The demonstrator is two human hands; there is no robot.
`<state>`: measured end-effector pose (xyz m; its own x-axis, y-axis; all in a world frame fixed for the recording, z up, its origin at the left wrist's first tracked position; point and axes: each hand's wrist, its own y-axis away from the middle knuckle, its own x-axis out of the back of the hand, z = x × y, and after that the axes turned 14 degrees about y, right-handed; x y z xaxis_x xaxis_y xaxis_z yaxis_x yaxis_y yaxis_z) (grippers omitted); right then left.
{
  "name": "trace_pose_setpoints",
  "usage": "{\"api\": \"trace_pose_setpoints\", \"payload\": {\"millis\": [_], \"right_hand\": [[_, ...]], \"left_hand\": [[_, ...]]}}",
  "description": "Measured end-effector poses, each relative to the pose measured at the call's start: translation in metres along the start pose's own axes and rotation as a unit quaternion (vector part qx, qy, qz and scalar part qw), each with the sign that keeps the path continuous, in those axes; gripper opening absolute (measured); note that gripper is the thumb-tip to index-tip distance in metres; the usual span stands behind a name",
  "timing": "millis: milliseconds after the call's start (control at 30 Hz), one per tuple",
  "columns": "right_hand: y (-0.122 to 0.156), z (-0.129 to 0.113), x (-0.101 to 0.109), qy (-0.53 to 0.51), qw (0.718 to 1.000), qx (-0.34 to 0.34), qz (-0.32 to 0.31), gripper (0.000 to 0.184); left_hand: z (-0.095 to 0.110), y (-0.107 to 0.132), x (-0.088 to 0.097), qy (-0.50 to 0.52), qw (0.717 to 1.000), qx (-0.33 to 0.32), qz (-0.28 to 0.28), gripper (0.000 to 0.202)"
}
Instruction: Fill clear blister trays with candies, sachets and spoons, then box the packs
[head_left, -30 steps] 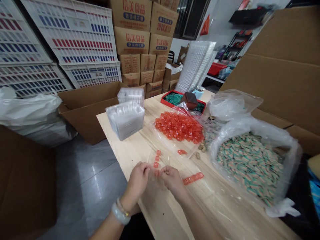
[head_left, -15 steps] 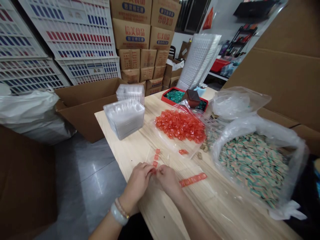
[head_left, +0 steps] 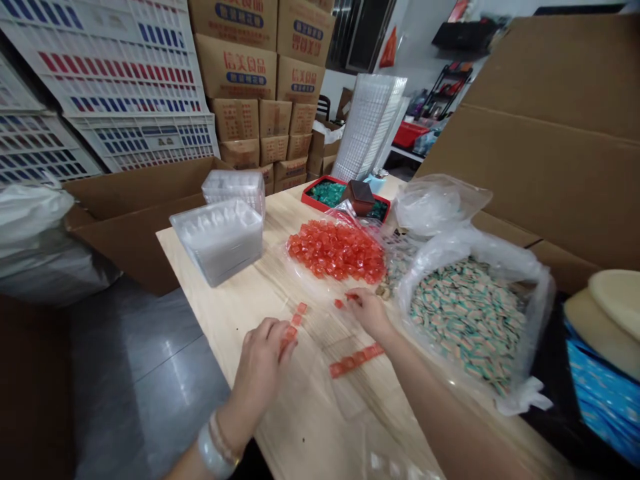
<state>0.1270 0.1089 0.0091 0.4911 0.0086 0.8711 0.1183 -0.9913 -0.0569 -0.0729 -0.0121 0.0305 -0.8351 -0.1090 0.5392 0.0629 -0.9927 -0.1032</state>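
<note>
My left hand [head_left: 263, 360] rests on the pale wooden table [head_left: 235, 347], its fingertips against a short line of small red wrapped candies [head_left: 295, 321]. My right hand [head_left: 369, 313] reaches forward, its fingertips pinching a small red candy [head_left: 353, 296] next to the heap of orange-red wrapped candies [head_left: 336, 251] on a clear plastic bag. One loose candy [head_left: 339, 303] lies just left of those fingers. A longer row of red candies [head_left: 356, 360] lies below my right hand.
A clear plastic bag of green-and-pink wrapped candies [head_left: 467, 317] stands at the right. Clear plastic boxes [head_left: 217, 241] and a red tray of green candies [head_left: 345, 198] stand on the table. Cardboard flaps and stacked cartons surround it; its left edge drops to the floor.
My hands were together at the short candy line; my right hand has moved right and forward to the heap's edge, and my left has drawn back slightly. The view has swung.
</note>
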Motion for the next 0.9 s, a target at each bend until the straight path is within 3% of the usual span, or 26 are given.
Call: {"api": "trace_pose_setpoints", "payload": {"millis": [67, 133, 200, 267, 367, 467, 567, 667, 800, 833, 900], "right_hand": [[0.013, -0.009, 0.009, -0.052, 0.999, -0.003, -0.01, 0.017], [0.036, -0.023, 0.016, -0.173, 0.984, -0.005, -0.037, 0.017], [0.062, -0.037, 0.018, -0.32, 0.945, -0.017, -0.072, 0.015], [0.085, -0.047, 0.015, -0.395, 0.914, -0.042, -0.082, 0.014], [0.109, -0.055, 0.004, -0.357, 0.932, -0.056, -0.033, 0.01], [0.123, -0.06, -0.004, -0.264, 0.964, -0.011, 0.017, 0.008], [0.137, -0.066, -0.007, -0.198, 0.979, 0.042, 0.034, 0.012], [0.154, -0.073, -0.012, -0.165, 0.981, 0.102, -0.012, 0.019], [0.172, -0.085, -0.02, -0.175, 0.968, 0.146, -0.105, 0.024], [0.173, -0.089, -0.021, -0.176, 0.967, 0.145, -0.114, 0.023], [0.172, -0.095, -0.021, -0.172, 0.968, 0.14, -0.119, 0.019]], "left_hand": [[0.009, -0.006, -0.01, 0.119, 0.993, 0.009, 0.011, 0.021], [0.02, -0.016, -0.023, 0.259, 0.964, 0.059, -0.02, 0.023], [0.028, -0.023, -0.037, 0.372, 0.919, 0.117, -0.052, 0.023], [0.032, -0.023, -0.048, 0.436, 0.884, 0.157, -0.064, 0.021], [0.03, -0.009, -0.051, 0.448, 0.873, 0.192, -0.029, 0.017], [0.024, 0.013, -0.043, 0.428, 0.883, 0.192, 0.01, 0.017], [0.019, 0.036, -0.03, 0.465, 0.862, 0.198, -0.027, 0.021], [0.011, 0.06, -0.02, 0.54, 0.797, 0.258, -0.082, 0.024], [-0.001, 0.083, -0.011, 0.626, 0.694, 0.355, -0.032, 0.03], [-0.003, 0.085, -0.009, 0.628, 0.69, 0.36, -0.021, 0.031], [-0.008, 0.084, -0.005, 0.598, 0.727, 0.339, -0.013, 0.031]]}}
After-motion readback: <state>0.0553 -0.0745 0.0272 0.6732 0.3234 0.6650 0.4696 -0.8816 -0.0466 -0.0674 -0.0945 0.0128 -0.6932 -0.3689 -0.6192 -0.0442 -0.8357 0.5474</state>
